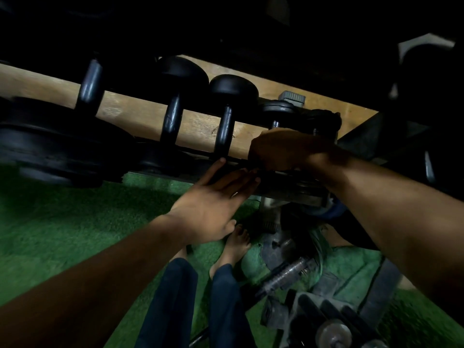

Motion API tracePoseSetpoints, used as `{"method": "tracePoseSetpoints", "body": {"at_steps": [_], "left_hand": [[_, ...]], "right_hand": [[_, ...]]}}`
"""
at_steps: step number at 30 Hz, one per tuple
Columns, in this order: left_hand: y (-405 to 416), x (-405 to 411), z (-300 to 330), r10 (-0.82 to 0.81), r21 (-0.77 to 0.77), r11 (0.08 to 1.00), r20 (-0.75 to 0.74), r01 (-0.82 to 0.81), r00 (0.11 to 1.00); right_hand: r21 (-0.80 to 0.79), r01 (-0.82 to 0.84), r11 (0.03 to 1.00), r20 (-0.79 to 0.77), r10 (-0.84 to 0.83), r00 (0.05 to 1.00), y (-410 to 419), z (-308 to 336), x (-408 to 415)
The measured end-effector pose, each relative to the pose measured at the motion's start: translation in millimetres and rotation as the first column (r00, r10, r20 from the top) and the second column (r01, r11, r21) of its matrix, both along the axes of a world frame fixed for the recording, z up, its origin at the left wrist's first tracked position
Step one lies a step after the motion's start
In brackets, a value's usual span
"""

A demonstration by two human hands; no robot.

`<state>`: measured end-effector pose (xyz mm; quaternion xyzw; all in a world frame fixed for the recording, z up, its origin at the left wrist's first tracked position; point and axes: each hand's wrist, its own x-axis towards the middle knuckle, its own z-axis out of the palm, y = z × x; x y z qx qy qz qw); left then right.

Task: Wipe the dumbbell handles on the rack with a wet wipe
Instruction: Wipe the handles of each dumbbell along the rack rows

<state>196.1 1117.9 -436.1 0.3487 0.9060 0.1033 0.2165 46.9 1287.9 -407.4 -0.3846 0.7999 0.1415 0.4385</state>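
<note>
Your right hand (283, 149) is curling over a handle at the rack's (140, 116) end, wipe hidden, so what it's gripping is unclear. Your left hand (216, 204) is resting flat, fingers straight, just below it. Next you're probably moving left to the neighbouring handle (224, 131).

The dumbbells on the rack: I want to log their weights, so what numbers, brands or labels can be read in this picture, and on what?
None can be read. The dumbbells on the rack show only dark, plain surfaces; the picture is dim and blurred.
The weight plates on the floor show no legible marking either.
Neither the left hand nor the right hand shows any printed wipe or packet.
</note>
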Motion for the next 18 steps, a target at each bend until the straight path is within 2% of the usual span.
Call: {"method": "tracePoseSetpoints", "body": {"at_steps": [5, 7, 9, 11, 14, 18], "left_hand": [[7.7, 0.2, 8.9, 0.064, -0.013, 0.998, 0.051, -0.063, 0.997], [13.6, 1.5, 14.7, 0.111, -0.018, 0.994, 0.073, -0.11, 0.991], [20.5, 2.1, 20.6, 0.174, -0.004, 0.985, 0.096, -0.175, 0.98], [28.5, 1.2, 25.0, 0.205, 0.014, 0.978, 0.12, -0.208, 0.971], [43.4, -4.0, 25.3, 0.15, 0.085, 0.983, 0.162, -0.166, 0.975], [64.6, -17.6, 18.7, 0.024, 0.133, 0.99, 0.158, -0.045, 0.987]], "right_hand": [[-0.176, 0.273, 0.946, 0.002, -0.277, 0.961, 29.4, 17.3, 15.3], [-0.171, 0.353, 0.92, -0.021, -0.362, 0.932, 51.6, 20.3, 22.9], [-0.152, 0.417, 0.896, -0.089, -0.433, 0.897, 74.7, 18.4, 29.0], [-0.174, 0.497, 0.85, -0.214, -0.525, 0.824, 94.0, 14.8, 33.0], [-0.25, 0.615, 0.748, -0.286, -0.663, 0.691, 111.8, 14.8, 33.6], [-0.239, 0.64, 0.73, -0.233, -0.683, 0.692, 124.4, 6.9, 40.5]]}}
